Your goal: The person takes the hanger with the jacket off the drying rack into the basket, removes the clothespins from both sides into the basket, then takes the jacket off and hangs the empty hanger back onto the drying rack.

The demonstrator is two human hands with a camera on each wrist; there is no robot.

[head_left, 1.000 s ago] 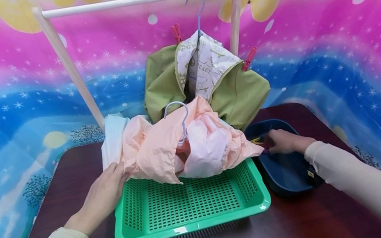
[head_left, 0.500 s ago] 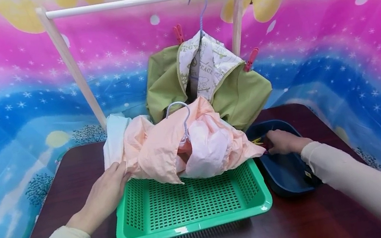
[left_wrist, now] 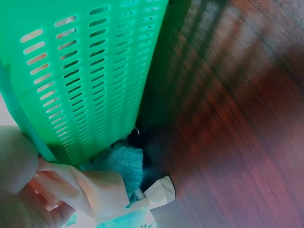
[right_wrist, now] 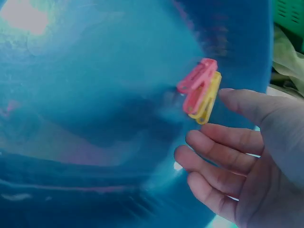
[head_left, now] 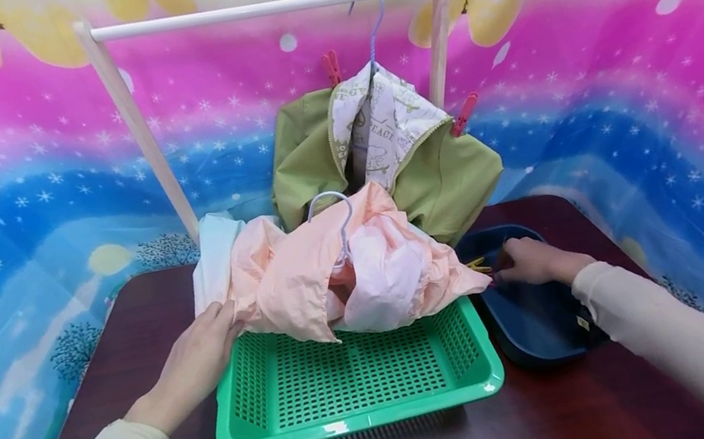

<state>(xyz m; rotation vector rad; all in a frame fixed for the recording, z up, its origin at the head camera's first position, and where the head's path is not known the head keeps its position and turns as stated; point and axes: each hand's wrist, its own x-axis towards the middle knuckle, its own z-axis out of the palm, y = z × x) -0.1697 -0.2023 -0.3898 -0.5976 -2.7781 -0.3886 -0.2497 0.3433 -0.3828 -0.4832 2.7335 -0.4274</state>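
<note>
While left hand (head_left: 191, 364) grips peach cloth (head_left: 305, 273) at basket's (head_left: 363, 417) ten o'clock | right hand (right_wrist: 247, 156) spread, fingers loose, touching pegs (right_wrist: 200, 90) in tub (head_left: 535, 328)

This looks like a staged laundry corner set up indoors, not a lived-in room. A bright printed backdrop of pink and blue bands with white stars (head_left: 8, 189) wraps the dark wooden counter (head_left: 150, 297). Beyond the grips stands a small pale wooden clothes rail (head_left: 263, 9) bearing a green zip-up jacket on a hanger (head_left: 448, 173).
</note>
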